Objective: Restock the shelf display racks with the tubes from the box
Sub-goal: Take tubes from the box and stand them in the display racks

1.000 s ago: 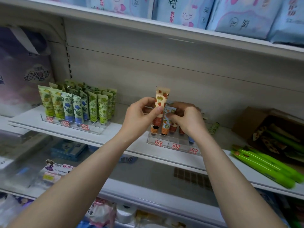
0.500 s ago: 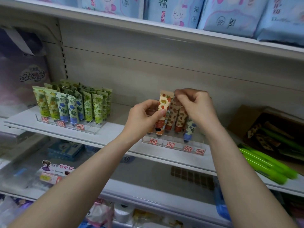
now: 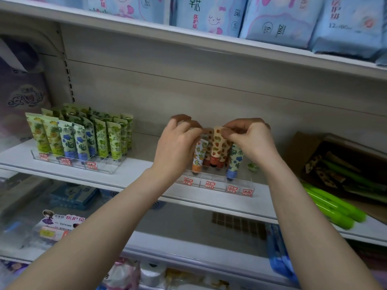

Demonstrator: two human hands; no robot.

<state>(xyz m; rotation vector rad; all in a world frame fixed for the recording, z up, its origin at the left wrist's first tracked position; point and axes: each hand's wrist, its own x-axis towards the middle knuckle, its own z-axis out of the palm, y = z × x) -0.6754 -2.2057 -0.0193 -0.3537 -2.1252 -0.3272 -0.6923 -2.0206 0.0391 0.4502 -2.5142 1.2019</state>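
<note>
A clear display rack (image 3: 217,182) with red price tags sits mid-shelf, holding several upright patterned tubes. My right hand (image 3: 249,139) pinches the crimped top of a cream tube with strawberry print (image 3: 217,147). My left hand (image 3: 178,147) is raised beside it, fingers curled at the tops of the tubes on the rack's left; an orange-capped tube (image 3: 198,156) stands just under it. A blue-flowered tube (image 3: 234,162) stands at the right. The cardboard box (image 3: 301,151) of tubes lies on the shelf at far right.
A second clear rack (image 3: 79,162) full of green and blue tubes stands at the shelf's left. Bright green long tubes (image 3: 333,208) lie by the box. Blue packs (image 3: 272,19) fill the shelf above; more goods sit on the lower shelf.
My left hand rose from the tube's side to the tube tops. My right hand still pinches the strawberry tube's top. The view has shifted slightly.
</note>
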